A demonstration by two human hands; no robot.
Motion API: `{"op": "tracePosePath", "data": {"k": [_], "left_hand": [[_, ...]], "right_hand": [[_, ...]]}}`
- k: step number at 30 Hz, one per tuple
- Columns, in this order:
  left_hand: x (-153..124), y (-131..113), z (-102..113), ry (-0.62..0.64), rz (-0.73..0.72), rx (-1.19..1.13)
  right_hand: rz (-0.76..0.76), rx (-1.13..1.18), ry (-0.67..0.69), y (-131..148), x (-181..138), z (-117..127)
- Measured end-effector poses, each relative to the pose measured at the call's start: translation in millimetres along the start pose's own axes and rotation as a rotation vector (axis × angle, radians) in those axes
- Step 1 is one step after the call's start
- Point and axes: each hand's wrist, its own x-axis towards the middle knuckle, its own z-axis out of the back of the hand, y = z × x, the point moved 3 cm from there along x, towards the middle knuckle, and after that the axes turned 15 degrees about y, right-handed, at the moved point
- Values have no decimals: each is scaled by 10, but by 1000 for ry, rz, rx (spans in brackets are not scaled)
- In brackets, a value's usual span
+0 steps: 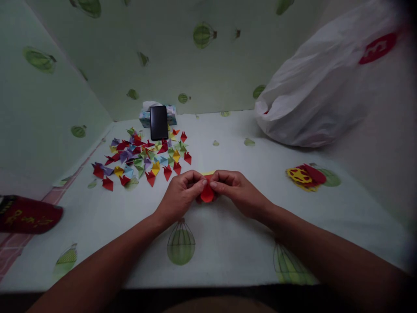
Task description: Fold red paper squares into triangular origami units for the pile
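Both of my hands meet over the middle of the table. A small red paper piece (pixel 207 194) with a rounded lower edge is pinched between them. My left hand (pixel 185 190) grips its left side with thumb and forefinger. On the right side, my right hand (pixel 233 188) pinches it the same way. A yellow edge shows just behind the fingertips; I cannot tell whether it belongs to the same piece. Much of the piece is covered by my fingers. Beyond my left hand lie several folded paper cranes (pixel 150 177) in red, yellow, green, blue and purple.
A black phone (pixel 159 123) leans on a tissue box (pixel 172 116) behind the cranes. At right lie red and yellow paper cutouts (pixel 299 175), with a large white plastic bag (pixel 306 100) behind. A dark red object with yellow characters (pixel 32 216) is at the left edge.
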Motion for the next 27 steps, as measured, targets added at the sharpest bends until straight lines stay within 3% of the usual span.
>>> {"op": "tracePosePath", "data": {"k": [13, 27], "left_hand": [[-1, 25, 8, 7, -1, -15], [-3, -6, -11, 5, 2, 18]], "right_hand": [[-5, -36, -23, 12, -5, 12], [36, -557, -124, 98, -22, 6]]}}
